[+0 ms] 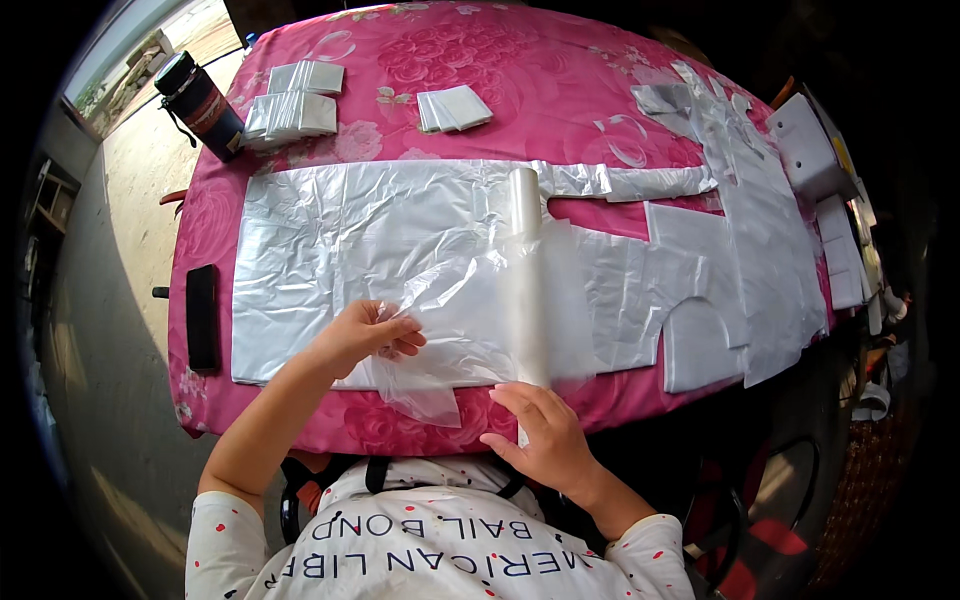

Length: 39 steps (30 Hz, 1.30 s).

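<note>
My left hand (pixel 378 332) is closed in a pinch on the loose edge of a clear plastic film (pixel 450 300), whose corner droops over the table's near edge. The film comes off a long whitish roll (pixel 524 290) lying front to back across the middle. At the roll's near end, my right hand (pixel 545 432) has its thumb and fingers apart; whether it touches the roll I cannot tell. Underneath lies a wide stack of flat, crinkled silvery-white plastic sheets (pixel 290 260). More such sheets, some with curved cut-outs, spread to the right (pixel 765 270).
A pink flowered cloth (pixel 390 425) covers the table. Folded white packets (pixel 292 115) and a smaller pile (pixel 454 108) lie at the back. A dark flask (pixel 203 110) stands at the far left, a black case (pixel 202 320) at the left edge. White boxes (pixel 810 145) stand right.
</note>
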Available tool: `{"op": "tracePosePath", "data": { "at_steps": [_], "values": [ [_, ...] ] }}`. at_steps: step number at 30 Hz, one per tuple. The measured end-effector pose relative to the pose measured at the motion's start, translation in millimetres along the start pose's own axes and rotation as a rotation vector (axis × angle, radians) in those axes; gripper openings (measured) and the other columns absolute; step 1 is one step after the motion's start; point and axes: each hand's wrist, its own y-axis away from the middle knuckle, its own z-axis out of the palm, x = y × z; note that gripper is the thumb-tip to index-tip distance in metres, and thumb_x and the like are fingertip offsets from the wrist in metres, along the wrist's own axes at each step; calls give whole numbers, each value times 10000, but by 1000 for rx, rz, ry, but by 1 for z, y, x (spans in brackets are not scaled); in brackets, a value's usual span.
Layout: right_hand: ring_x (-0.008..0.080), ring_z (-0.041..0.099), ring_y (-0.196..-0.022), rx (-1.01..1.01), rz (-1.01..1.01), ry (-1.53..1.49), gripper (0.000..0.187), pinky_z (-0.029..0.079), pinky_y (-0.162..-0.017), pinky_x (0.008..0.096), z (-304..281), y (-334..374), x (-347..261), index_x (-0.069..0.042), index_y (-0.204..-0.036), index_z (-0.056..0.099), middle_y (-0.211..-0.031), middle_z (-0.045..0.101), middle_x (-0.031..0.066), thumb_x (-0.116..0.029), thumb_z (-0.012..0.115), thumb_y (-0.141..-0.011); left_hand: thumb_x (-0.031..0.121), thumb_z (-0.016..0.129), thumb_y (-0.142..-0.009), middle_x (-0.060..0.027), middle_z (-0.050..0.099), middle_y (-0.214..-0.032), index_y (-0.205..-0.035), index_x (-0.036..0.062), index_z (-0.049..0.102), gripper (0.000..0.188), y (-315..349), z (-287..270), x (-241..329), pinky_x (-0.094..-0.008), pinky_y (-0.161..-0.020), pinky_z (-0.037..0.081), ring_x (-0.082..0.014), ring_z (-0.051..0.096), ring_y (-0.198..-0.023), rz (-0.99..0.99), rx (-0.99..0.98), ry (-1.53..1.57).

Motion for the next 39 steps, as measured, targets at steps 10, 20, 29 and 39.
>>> {"op": "tracePosePath", "data": {
  "at_steps": [10, 20, 29, 39],
  "values": [
    [347, 626, -819, -79, 773, -32, 552, 497, -709, 413, 8, 30, 10, -1, -1066, 503, -905, 627, 193, -334, 738, -693, 183, 631, -802, -65, 669, -782, -802, 3, 658, 182, 38, -126, 11, -248, -582, 467, -87, 576, -611, -137, 155, -308],
    [369, 622, -783, -96, 708, 0, 539, 499, -685, 421, 4, 30, 13, 14, -1059, 501, -860, 625, 206, -307, 730, -692, 115, 600, -812, -163, 569, -1134, -1150, -19, 512, 374, 1, 12, 33, -388, -896, 428, -323, 528, -1055, 709, 394, -1169],
    [303, 654, -784, -209, 758, -36, 549, 515, -699, 358, -6, 22, 19, 18, -1050, 533, -855, 648, 183, -303, 776, -677, 92, 433, -842, -283, 308, -1377, -1313, -106, 313, 525, -75, 117, -29, -474, -1068, 229, -400, 299, -1293, 895, 417, -1058],
    [151, 598, -638, -38, 662, -327, 476, 483, -600, 267, 0, -120, 130, 40, -913, 609, -735, 637, 84, -430, 615, -842, 203, 368, -857, -271, 290, -1399, -1307, -131, 321, 562, -78, 111, -30, -452, -1098, 171, -373, 255, -1327, 835, 377, -1310]
  ]
}}
